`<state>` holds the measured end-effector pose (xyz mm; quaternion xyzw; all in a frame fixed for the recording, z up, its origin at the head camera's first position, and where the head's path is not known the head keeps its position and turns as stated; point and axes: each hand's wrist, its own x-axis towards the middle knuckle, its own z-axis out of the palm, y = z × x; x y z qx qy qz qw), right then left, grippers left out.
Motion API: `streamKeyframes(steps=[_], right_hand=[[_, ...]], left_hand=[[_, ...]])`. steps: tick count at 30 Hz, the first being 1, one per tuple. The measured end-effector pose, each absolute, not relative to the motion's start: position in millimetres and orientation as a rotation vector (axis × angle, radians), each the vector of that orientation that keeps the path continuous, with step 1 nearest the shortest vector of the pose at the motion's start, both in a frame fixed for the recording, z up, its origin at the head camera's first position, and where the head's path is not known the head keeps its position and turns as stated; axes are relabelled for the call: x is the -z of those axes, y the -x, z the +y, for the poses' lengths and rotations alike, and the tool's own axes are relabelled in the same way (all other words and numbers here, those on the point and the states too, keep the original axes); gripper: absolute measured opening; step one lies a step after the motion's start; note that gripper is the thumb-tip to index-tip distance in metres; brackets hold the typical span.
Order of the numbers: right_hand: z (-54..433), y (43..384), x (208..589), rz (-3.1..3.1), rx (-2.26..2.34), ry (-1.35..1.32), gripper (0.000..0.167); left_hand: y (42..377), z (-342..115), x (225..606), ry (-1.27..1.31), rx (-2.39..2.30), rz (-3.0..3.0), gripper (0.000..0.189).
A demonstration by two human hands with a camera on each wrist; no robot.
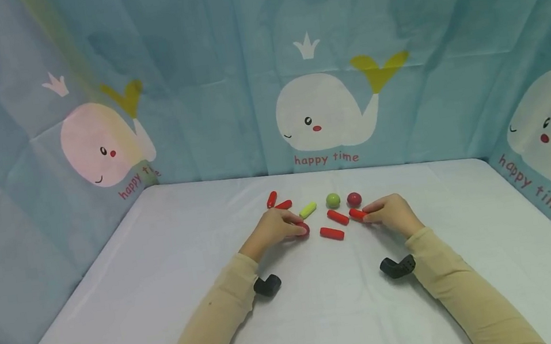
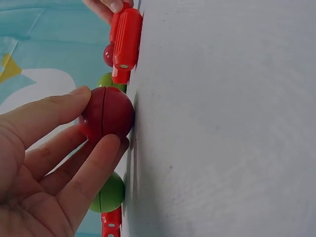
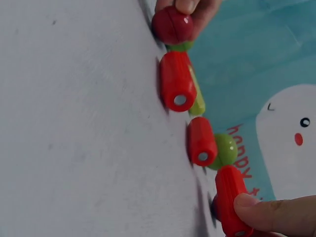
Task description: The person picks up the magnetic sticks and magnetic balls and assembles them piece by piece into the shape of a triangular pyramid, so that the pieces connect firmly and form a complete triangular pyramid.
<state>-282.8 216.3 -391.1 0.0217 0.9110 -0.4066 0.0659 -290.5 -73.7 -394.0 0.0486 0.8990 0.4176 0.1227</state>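
My left hand (image 1: 272, 229) pinches a dark red ball (image 2: 109, 112) with a seam round it, low at the white table surface. With thumb and fingers, my right hand (image 1: 392, 213) grips a red ribbed cylinder (image 3: 229, 195) by its near end. Between the hands lie two more red cylinders (image 1: 332, 233), a yellow-green stick (image 1: 308, 210) and a green ball (image 1: 333, 200). Just behind the cylinder in my right hand sits another dark red ball (image 1: 354, 199). A second green ball (image 2: 109, 191) shows beyond my left fingers in the left wrist view; the head view hides it.
Two red cylinders (image 1: 271, 199) lie behind my left hand, one partly covered by it. Black wrist devices (image 1: 398, 267) stick out from both sleeves. The white table (image 1: 326, 316) ends at a blue curtain (image 1: 217, 127) printed with whales.
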Motion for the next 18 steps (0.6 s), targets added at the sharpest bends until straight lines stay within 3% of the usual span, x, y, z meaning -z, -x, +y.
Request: streamKeyframes(steps=[18], right_hand=[[189.5,266.4,380.3,2.704,1.336,0.072,0.028]], left_hand=[[290.7,-70.7,396.5,-0.056,-1.444,2.573,0.029]])
